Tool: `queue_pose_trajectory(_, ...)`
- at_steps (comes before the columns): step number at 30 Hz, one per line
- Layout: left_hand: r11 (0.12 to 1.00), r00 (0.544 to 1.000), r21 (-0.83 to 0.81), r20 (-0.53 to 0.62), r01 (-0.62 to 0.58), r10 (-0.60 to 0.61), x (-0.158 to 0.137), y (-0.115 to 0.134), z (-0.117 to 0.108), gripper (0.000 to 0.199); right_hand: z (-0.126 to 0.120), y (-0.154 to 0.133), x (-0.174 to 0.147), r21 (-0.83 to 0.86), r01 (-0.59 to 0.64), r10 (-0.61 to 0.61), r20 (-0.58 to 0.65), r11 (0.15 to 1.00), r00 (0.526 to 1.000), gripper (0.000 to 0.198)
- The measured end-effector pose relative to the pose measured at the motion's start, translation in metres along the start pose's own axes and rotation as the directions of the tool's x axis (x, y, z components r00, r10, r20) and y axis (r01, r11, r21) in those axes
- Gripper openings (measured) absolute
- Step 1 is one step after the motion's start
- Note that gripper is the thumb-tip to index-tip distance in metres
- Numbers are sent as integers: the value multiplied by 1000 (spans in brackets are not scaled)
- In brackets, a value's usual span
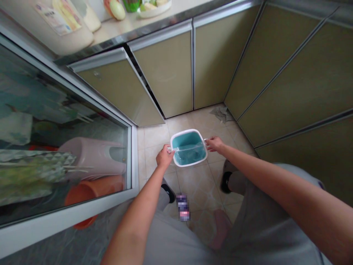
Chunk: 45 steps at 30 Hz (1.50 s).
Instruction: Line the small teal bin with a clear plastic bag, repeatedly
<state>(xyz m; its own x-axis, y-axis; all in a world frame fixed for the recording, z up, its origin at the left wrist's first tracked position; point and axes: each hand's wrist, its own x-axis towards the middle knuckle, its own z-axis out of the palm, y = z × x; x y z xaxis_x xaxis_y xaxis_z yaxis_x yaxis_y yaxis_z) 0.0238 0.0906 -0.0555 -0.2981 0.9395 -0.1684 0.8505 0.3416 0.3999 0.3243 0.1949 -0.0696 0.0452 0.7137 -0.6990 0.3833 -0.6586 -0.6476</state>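
Soft, dim light leaves the cabinet doors [303, 84] darker at right, while wide-angle distortion stretches the edges.

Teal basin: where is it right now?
Head view, just below centre: the teal basin is held between the left hand and right hand, near the cabinet doors.

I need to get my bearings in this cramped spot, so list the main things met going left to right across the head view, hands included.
Orange bucket behind the glass → left hand → white-rimmed teal basin → right hand → right-side cabinet panels.
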Motion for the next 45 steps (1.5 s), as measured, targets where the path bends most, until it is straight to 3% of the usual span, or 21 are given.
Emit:
queue_pose_trajectory(2, 993, 994, 40, 32, -109, 107, -7, 8, 1, 26, 0, 1, 0, -14, -32, 32, -3, 999, 999, 28)
queue_pose_trajectory(4, 957, 958, 95, 104, -276, 266, -19, 17, 5, 26, 0, 5, 0, -64, -52, 51, -10, 997, 999, 25)
queue_pose_trajectory(6, 886, 885, 144, 231, -442, 404, -30, 23, 11, 28, 0, 9, -1, -125, -58, 59, 10, 990, 998, 19)
queue_pose_trajectory(8, 820, 814, 186, 361, -541, 455, -39, 28, 17, 24, 0, 13, -2, -166, -46, 56, 57, 985, 997, 14)
queue_pose_trajectory(10, 792, 786, 223, 431, -569, 443, -43, 31, 21, 16, 0, 15, -4, -180, -29, 47, 95, 983, 994, 9)
queue_pose_trajectory(15, 823, 800, 199, 437, -532, 412, -42, 36, 17, 11, -4, 19, -7, -123, -11, 34, 190, 992, 981, 9)
queue_pose_trajectory(18, 852, 811, 116, 393, -511, 433, -41, 42, -1, 11, -8, 22, -6, -44, -28, 37, 222, 999, 974, 15)
queue_pose_trajectory(22, 871, 832, -60, 271, -487, 484, -29, 55, -47, 12, -10, 27, -3, -35, -14, 22, 244, 999, 969, 15)
queue_pose_trajectory(26, 883, 885, -129, 63, -451, 461, 12, 75, -93, 12, -5, 34, 5, -127, 44, -16, 208, 991, 978, 18)
queue_pose_trajectory(29, 891, 898, -124, -125, -436, 422, 55, 89, -113, 11, -1, 43, 13, -264, 104, -60, 173, 959, 983, 19)
queue_pose_trajectory(33, 905, 869, -103, -342, -412, 357, 110, 101, -121, 5, 2, 52, 19, -401, 237, -174, 188, 885, 967, 15)
queue_pose_trajectory(37, 927, 854, -84, -427, -364, 297, 141, 105, -115, 8, 1, 51, 18, -423, 284, -219, 195, 861, 956, 15)
queue_pose_trajectory(45, 930, 820, 34, -459, -367, 341, 135, 105, -108, 21, -2, 46, 19, -405, 252, -187, 192, 879, 963, 16)
